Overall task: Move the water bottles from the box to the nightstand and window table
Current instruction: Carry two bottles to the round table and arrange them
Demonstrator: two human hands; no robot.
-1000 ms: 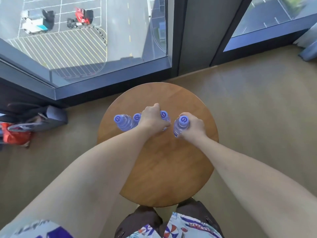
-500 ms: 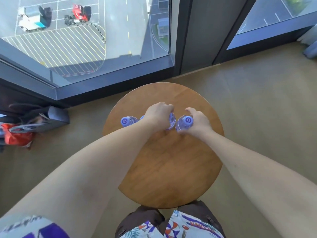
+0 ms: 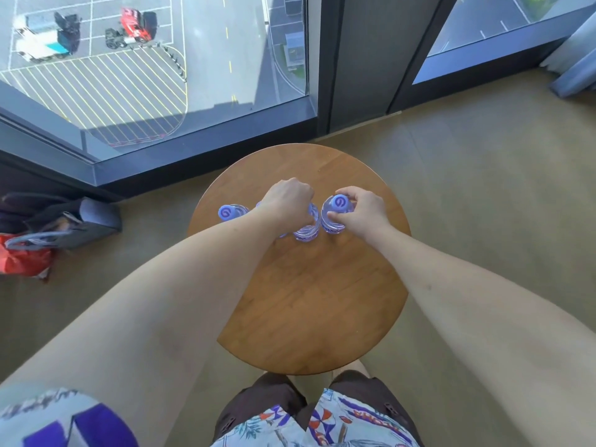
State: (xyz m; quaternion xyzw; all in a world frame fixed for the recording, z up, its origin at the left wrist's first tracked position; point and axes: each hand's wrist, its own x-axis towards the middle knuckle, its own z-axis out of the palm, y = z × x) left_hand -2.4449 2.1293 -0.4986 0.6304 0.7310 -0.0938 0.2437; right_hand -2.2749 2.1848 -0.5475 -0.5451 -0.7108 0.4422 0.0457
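Observation:
Several clear water bottles with purple caps stand in a row on the round wooden window table [image 3: 309, 301]. My left hand [image 3: 287, 201] grips the top of one bottle [image 3: 306, 232], whose cap is hidden under my palm. My right hand [image 3: 361, 209] pinches the neck of the rightmost bottle [image 3: 337, 208] with thumb and fingers, and its cap shows. At the left end a bottle [image 3: 229, 212] stands free. Another bottle between it and my left hand is mostly hidden by my forearm.
Floor-to-ceiling windows [image 3: 154, 75] run just behind the table. A grey bag [image 3: 74, 224] and a red bag [image 3: 22, 259] lie on the floor at left. A curtain [image 3: 574, 66] hangs at the far right. Bare floor lies right of the table.
Both hands have lowered their bottles onto the table. My right hand's fingers have shifted from around the bottle's body to its neck, uncovering the cap.

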